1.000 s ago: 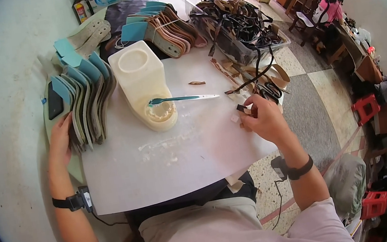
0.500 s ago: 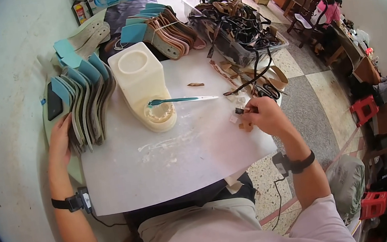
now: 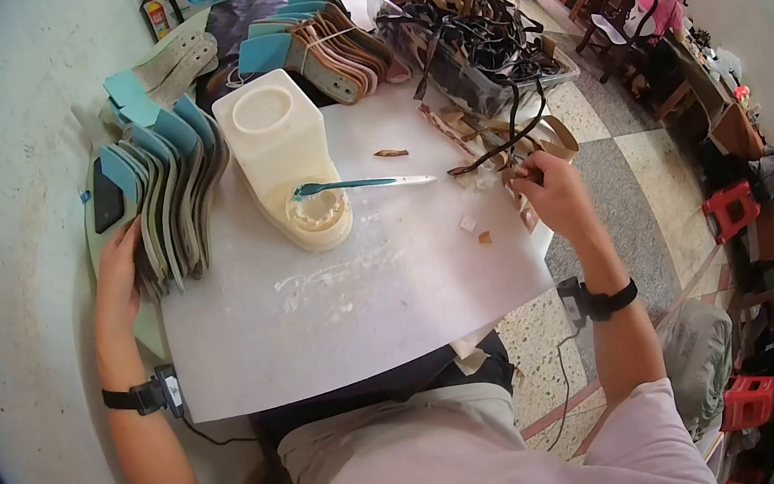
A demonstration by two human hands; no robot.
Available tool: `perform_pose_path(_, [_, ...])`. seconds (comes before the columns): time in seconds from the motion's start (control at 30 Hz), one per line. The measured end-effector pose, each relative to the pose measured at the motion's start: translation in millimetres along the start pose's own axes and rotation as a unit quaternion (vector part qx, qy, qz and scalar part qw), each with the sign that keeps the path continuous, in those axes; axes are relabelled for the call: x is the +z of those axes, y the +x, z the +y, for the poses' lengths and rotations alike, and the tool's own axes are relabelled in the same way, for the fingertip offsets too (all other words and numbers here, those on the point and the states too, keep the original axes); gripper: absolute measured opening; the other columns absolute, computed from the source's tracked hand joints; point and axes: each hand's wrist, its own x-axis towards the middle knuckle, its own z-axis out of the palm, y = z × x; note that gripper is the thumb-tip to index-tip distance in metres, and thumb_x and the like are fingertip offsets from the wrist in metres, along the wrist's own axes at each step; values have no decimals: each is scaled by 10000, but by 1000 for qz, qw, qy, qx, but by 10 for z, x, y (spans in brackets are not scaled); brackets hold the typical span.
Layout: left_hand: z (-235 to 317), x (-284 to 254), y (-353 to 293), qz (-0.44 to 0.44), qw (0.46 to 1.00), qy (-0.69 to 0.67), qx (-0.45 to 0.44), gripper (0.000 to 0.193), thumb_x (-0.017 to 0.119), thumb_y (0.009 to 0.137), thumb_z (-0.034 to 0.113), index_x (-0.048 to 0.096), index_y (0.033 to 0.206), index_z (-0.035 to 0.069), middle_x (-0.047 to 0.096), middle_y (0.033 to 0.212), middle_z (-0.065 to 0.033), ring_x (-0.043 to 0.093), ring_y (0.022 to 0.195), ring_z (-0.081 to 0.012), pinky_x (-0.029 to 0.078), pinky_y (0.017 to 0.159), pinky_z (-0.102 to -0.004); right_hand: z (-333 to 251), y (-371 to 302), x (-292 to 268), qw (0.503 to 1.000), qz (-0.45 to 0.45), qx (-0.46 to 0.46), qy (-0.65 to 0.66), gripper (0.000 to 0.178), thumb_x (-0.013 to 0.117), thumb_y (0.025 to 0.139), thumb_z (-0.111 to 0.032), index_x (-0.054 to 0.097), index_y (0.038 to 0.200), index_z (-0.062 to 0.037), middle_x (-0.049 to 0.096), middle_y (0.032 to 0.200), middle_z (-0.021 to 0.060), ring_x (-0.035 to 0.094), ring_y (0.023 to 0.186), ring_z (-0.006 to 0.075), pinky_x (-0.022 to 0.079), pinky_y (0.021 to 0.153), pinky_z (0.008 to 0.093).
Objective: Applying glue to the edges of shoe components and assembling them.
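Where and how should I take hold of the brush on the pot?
Pinch the brush by its pale handle end, likely best from the right with the right hand: its teal end lies over the mouth of the pot, while the handle juts out past the rim to the right.

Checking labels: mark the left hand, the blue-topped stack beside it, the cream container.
Left hand [image 3: 117, 278], head view: middle of the hand.
Blue-topped stack [image 3: 174, 197], head view: middle of its curved pieces.
Cream container [image 3: 284, 160], head view: middle of its body.
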Motion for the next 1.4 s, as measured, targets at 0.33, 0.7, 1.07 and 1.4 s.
perform_pose_path(0.33, [59, -49, 39, -19, 999, -17, -25, 430, 621, 1123, 266, 677, 1435, -25, 743, 1347, -77, 679, 1213, -154, 506, 1059, -310, -384, -341, 42, 940, 128, -218, -231, 308, 873, 864, -173, 790, 1131, -43, 738, 1188, 140, 686, 1127, 342, 501, 1007, 474])
perform_pose_path(0.7, [22, -243, 375, -4, 993, -64, -99, 350, 658, 1070, 244, 732, 1312, 2, 772, 1275, -116, 738, 1118, -236, 575, 984, -392, -368, -728, 486, 963, 39, -246, -106, 154, 765, 910, -102, 797, 1057, -71, 742, 1131, 97, 688, 1115, 321, 528, 932, 500])
perform_pose_path(1.07, [77, -227, 222, -2, 991, -109, -74, 348, 691, 998, 316, 703, 1206, 37, 771, 1231, -129, 729, 1099, -278, 552, 1035, -435, -430, -626, 488, 983, 13, -168, -76, 66, 686, 949, -93, 725, 935, -42, 715, 939, 152, 707, 937, 395, 545, 818, 507])
perform_pose_path(1.4, [191, -331, 4, 7, 985, -167, -33, 436, 627, 964, 335, 571, 1307, 71, 752, 1262, -210, 704, 1164, -337, 500, 1008, -431, -41, -526, 134, 980, 80, -114, -143, 116, 695, 930, -70, 713, 1031, -18, 723, 1054, 182, 700, 932, 426, 561, 816, 502])
